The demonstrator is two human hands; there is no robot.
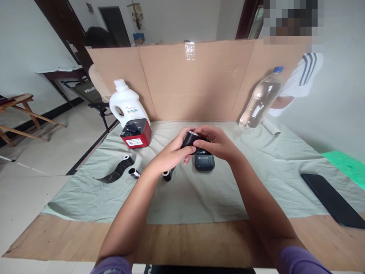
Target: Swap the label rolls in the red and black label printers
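Both of my hands meet above the middle of the cloth around a black ribbon roll [188, 139] with a white core. My left hand [173, 153] is closed on its left side, thumb pointing right. From the right, my right hand [218, 142] grips it with thumb and fingers, partly hiding the roll. Just below the hands lies a small dark handheld device [204, 162], perhaps a label printer, with buttons. Under my left wrist a smaller black roll [167, 175] shows. Farther left are a partly unrolled black ribbon roll [122, 167] and a short black-and-white tube [134, 174].
A red and black box-shaped device [138, 135] stands before a white jug [128, 102] at the back left. A clear bottle [261, 99] leans on the cardboard screen [196, 83], near a white tube [271, 126]. A phone [332, 198] lies right. A person stands behind.
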